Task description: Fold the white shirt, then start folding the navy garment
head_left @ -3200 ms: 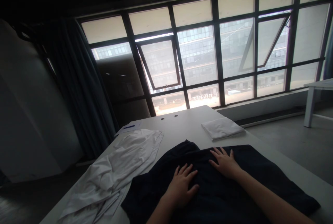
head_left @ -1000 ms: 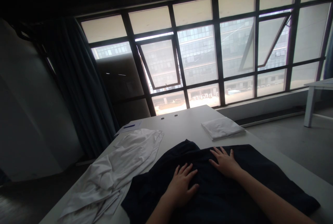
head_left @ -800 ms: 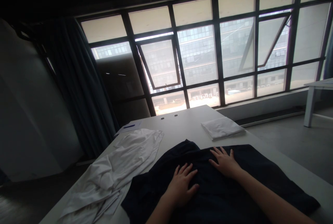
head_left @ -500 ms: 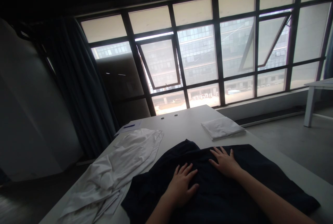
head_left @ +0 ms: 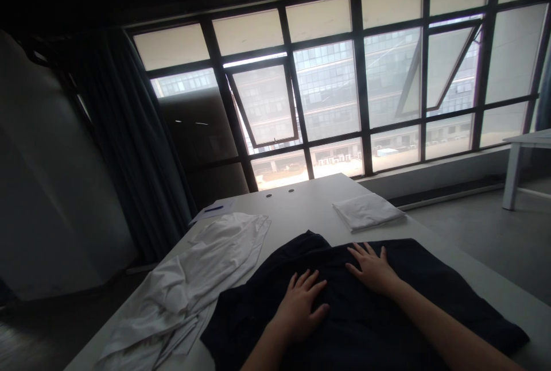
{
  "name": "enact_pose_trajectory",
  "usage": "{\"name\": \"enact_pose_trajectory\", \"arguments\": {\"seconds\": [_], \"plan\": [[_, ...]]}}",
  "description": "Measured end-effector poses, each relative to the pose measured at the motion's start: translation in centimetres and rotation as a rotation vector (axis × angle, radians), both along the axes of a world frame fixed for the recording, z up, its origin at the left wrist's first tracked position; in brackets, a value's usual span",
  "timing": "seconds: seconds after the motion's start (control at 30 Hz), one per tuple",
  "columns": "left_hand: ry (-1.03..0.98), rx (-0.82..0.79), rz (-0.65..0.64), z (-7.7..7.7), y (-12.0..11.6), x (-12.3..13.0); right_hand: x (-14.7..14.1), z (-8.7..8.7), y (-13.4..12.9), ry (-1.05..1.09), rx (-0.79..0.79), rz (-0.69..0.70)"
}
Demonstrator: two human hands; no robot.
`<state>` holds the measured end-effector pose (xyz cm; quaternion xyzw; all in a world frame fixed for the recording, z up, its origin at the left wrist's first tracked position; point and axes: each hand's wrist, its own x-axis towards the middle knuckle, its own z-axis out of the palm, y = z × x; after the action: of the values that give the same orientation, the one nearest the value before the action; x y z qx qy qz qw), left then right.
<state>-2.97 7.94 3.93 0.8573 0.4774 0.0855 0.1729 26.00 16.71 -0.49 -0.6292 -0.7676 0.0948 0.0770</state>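
A dark navy garment, which looks like a shirt, lies spread over the near part of the white table. Flat on its left half rests my left hand, fingers apart. My right hand lies farther right and nearer the garment's far edge, its fingers spread on the fabric too. Neither hand grips anything. The near edge of the garment runs out of view below, and my forearms cover part of it.
Rumpled white cloth lies along the table's left side. A folded white cloth sits at the right edge. Paper with a dark pen is at the back left. Beyond stand windows, a dark curtain and another white table.
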Motion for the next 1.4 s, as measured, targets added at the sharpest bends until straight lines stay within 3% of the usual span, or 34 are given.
{"name": "enact_pose_trajectory", "arguments": {"seconds": [0.7,1.4], "plan": [[0.016,0.014,-0.008,-0.31,0.17,-0.12,0.11,-0.34,0.19,0.004,-0.003,0.002],[0.012,-0.007,-0.01,-0.23,0.24,-0.09,-0.06,0.4,-0.18,0.004,-0.027,0.001]]}}
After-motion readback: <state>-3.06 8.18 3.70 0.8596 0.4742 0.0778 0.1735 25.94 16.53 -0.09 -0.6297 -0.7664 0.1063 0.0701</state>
